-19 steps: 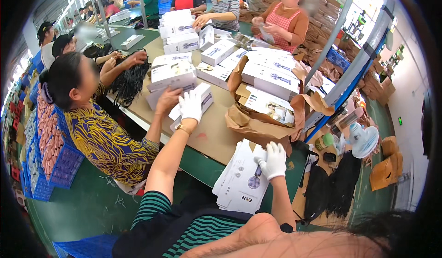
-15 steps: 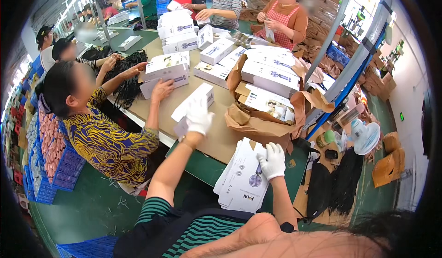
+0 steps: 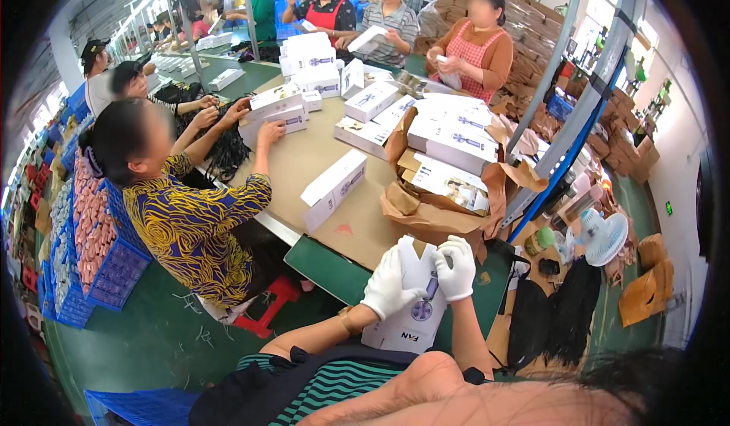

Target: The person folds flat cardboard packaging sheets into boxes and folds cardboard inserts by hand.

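Observation:
In front of my body is a white fan carton (image 3: 411, 325) with a purple fan printed on it. It looks flat or only partly opened, and its brown inner side shows at the far end. My left hand (image 3: 391, 285), in a white glove, grips the carton's left side with the thumb across its face. At the far right edge, my gloved right hand (image 3: 455, 269) has thumb and fingers curled onto the carton. Whether more cartons lie beneath is hidden. Beyond my hands, a formed white box (image 3: 334, 186) rests on the brown-covered table (image 3: 293, 167).
A large open brown carton (image 3: 433, 212) packed with white boxes stands just beyond my right hand. At left, a co-worker in a patterned shirt (image 3: 194, 205) handles white boxes (image 3: 277, 101). More people work across the table. A white fan (image 3: 603, 236) and black cords (image 3: 572, 297) are at right.
My left hand has left the formed box and come back to the carton before me. My right hand has gone from lying on the carton to gripping its edge. The view has shifted slightly.

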The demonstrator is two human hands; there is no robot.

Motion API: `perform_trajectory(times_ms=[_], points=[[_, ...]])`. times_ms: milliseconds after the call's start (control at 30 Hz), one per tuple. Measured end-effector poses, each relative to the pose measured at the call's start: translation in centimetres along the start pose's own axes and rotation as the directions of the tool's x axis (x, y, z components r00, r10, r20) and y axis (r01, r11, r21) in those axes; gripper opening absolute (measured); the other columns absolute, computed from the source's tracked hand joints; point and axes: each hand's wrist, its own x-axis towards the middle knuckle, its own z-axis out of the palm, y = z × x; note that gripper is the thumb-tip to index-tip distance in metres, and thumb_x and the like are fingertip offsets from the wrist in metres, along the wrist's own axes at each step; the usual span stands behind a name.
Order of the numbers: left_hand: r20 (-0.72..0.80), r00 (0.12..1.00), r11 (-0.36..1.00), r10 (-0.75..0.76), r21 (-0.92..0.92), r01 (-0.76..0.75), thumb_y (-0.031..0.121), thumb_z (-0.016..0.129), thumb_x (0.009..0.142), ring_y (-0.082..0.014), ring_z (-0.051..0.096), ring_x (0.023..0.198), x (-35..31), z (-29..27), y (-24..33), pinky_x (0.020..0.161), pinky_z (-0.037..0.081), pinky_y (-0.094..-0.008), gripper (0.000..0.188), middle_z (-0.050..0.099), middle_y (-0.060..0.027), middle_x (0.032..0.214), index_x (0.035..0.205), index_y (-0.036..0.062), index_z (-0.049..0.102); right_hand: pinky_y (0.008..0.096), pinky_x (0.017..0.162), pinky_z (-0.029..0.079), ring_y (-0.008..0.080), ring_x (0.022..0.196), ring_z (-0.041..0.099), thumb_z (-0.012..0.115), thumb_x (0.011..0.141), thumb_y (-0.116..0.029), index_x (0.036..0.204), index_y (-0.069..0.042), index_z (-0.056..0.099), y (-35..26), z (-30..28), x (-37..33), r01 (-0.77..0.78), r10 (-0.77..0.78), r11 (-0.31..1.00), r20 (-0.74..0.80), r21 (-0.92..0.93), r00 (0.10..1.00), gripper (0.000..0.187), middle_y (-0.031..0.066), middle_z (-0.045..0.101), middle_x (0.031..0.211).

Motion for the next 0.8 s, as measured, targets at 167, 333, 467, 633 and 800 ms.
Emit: perform_trajectory(times_ms=[167,333,467,633,800], points=[[0.115,0.991,0.860,0.069,-0.511,0.000,0.020,0.079,0.071,-0.0431,0.055,0.114,1.1,-5.0,3.3,0.095,0.048,-0.0430,0.089,0.046,-0.0230,0.137,0.145,0.0050,0.032,0.0494,0.105,0.038,0.0344,0.111,0.057,0.070,0.078,-0.006,0.084,-0.005,0.061,-8.0,-2.6,5.5,0.227,-0.214,0.951,-0.083,0.210,0.973,0.010,0.0101,0.065,0.097],[-0.353,0.904,0.846,0.239,-0.381,-0.372,0.007,0.081,0.067,-0.0342,0.062,0.108,3.5,-10.6,6.2,0.089,0.052,-0.0376,0.070,0.060,-0.0191,0.121,0.131,-0.0001,0.053,0.0357,0.105,0.038,0.0241,0.129,0.044,0.055,0.093,-0.055,0.147,0.008,0.022,-8.7,-2.3,7.4,-0.103,0.116,0.651,0.035,0.752,0.993,0.090,0.0163,0.045,0.140],[-0.508,0.849,0.805,0.144,-0.440,-0.399,-0.002,0.074,0.073,-0.0279,0.060,0.109,3.7,-10.1,6.2,0.099,0.044,-0.0358,0.055,0.060,-0.0161,0.117,0.123,-0.0009,0.052,0.0343,0.101,0.042,0.0213,0.113,0.056,0.049,0.094,-0.018,0.131,0.006,0.045,-11.0,-1.0,7.0,-0.177,0.320,0.630,-0.045,0.756,0.946,0.044,0.0149,0.057,0.124],[-0.695,0.628,0.768,0.350,-0.170,-0.617,-0.004,0.063,0.077,-0.0336,0.061,0.100,4.8,-9.1,5.1,0.098,0.045,-0.0486,0.045,0.061,-0.0165,0.109,0.120,0.0006,0.053,0.0390,0.099,0.045,0.0234,0.102,0.061,0.050,0.084,0.009,0.103,0.000,0.055,-11.1,-0.1,7.0,-0.050,0.317,0.581,-0.170,0.812,0.933,0.021,0.0153,0.063,0.106],[-0.478,0.646,0.778,0.596,0.144,-0.611,0.027,0.087,0.054,-0.0283,0.063,0.092,5.6,-11.2,4.8,0.080,0.052,-0.0430,0.051,0.059,-0.0101,0.110,0.100,0.0197,0.069,0.0369,0.100,0.044,0.0263,0.109,0.060,0.046,0.090,0.003,0.133,0.004,0.045,-10.9,-0.9,8.6,-0.152,0.438,0.457,-0.072,0.876,0.896,0.043,0.0216,0.060,0.118]])
